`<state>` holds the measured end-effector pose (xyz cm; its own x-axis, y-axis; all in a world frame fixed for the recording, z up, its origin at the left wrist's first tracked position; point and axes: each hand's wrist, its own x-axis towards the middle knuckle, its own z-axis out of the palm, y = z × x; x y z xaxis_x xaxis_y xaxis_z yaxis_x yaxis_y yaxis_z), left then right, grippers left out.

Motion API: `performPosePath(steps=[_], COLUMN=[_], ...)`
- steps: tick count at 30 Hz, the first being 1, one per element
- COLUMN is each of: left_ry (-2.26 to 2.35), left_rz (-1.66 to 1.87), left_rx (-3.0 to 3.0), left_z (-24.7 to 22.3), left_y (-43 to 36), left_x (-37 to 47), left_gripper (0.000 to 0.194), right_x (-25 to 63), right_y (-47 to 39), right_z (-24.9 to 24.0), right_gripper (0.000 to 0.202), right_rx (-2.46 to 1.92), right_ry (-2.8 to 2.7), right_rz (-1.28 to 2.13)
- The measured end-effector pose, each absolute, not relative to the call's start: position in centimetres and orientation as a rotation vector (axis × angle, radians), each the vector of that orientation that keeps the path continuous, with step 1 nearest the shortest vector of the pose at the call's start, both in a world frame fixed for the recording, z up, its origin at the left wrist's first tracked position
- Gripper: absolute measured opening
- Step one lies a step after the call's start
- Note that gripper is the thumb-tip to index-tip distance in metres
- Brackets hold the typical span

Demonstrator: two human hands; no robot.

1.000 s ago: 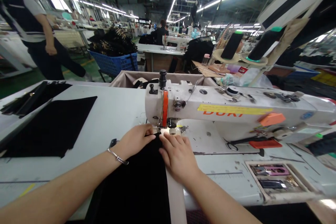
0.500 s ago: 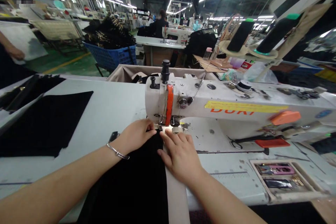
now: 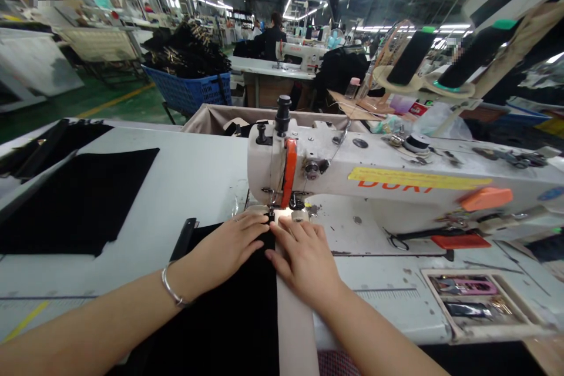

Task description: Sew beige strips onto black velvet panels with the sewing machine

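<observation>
Black cloth (image 3: 229, 311) runs from the lower edge up to the needle area of a white sewing machine (image 3: 326, 155). On its upper part lies my left hand (image 3: 227, 247), palm down, fingers extended beside the presser foot (image 3: 271, 215). My right hand (image 3: 304, 255) rests flat with spread fingers at the cloth's right edge, just right of the foot, partly over a pale strip (image 3: 296, 329). The fingertips of both hands nearly meet in front of the foot. A lamp lights the spot by the needle.
Another black piece (image 3: 79, 200) lies on the table at left. A tool tray (image 3: 484, 299) is sunk in the table at right. Thread cones (image 3: 412, 57) stand behind the machine. Beyond are a blue basket (image 3: 189, 88) of black pieces and a seated person (image 3: 274, 38).
My left hand has gone from a pinch at the cloth's edge to lying flatter, its wrist further left and lower. My right hand has barely moved. An arm at far left has left the view.
</observation>
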<state>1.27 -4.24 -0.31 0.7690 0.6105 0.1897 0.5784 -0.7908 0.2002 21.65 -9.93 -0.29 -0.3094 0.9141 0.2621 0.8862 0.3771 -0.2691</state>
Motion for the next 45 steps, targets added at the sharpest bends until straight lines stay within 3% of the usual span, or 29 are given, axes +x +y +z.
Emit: performPosePath(steps=[14, 18, 21, 25, 29, 45], left_ry=[0.897, 0.704, 0.486, 0.466, 0.48, 0.48], left_rz=[0.441, 0.264, 0.171, 0.287, 0.357, 0.316], left_rx=[2.809, 2.826, 2.843, 2.906, 2.9, 2.924], left_z=[0.2, 1.6, 2.1, 1.2, 0.5, 2.4], left_y=[-3.8, -9.5, -15.0, -18.7, -19.0, -18.3], left_x=[1.0, -1.0, -2.7, -3.2, -2.9, -3.4], left_gripper=[0.032, 0.036, 0.055, 0.038, 0.037, 0.039], right_x=[21.7, 22.0, 22.1, 22.0, 21.9, 20.9], right_y=[-10.1, -15.2, -21.0, -26.0, -27.0, -25.9], right_z=[-0.2, 0.2, 0.0, -1.0, -2.0, -1.9], right_gripper=[0.048, 0.035, 0.036, 0.051, 0.032, 0.022], right_rx=[-1.581, -1.395, -1.232, -1.149, -1.151, -1.038], right_ry=[-2.253, -2.268, -2.249, -2.288, -2.308, -2.142], right_rz=[0.097, 0.215, 0.242, 0.097, -0.032, -0.212])
